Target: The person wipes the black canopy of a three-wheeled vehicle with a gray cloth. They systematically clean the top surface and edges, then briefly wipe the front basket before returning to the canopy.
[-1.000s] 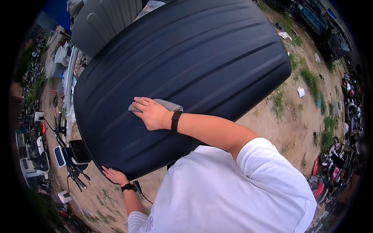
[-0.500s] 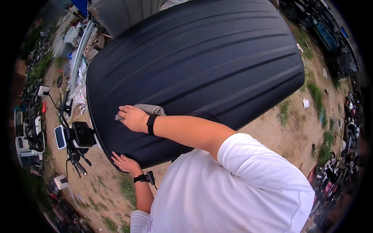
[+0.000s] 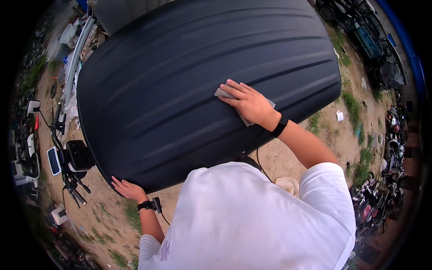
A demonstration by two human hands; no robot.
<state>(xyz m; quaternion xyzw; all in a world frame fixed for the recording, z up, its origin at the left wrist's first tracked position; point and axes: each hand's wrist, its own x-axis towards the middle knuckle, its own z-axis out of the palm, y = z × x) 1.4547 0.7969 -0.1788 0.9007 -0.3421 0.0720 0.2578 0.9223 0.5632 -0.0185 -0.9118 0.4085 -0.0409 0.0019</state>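
A large black ribbed roof panel [image 3: 180, 58] stretches across the view in front of me. On its near right part, my right hand [image 3: 249, 105] presses down on a folded grey cloth [image 3: 246, 120], which shows past the fingers and beside the palm. My left hand [image 3: 129, 189] lies at the panel's near left corner, its fingers stretched over the edge and nothing in them. Black bands circle both wrists, and the left one carries a small black device [image 3: 156, 204] with a wire.
Left of the panel stand handlebars [image 3: 74, 189] with mirrors and a white-framed display [image 3: 54, 161]. Sandy ground with grass tufts lies around. Scrap and a metal rail [image 3: 76, 63] are at the far left, rows of parked scooters [image 3: 375, 198] at the right.
My right hand has slid the cloth across the panel to the right and a little away from me. My left hand stays at the corner, while the whole view has shifted slightly.
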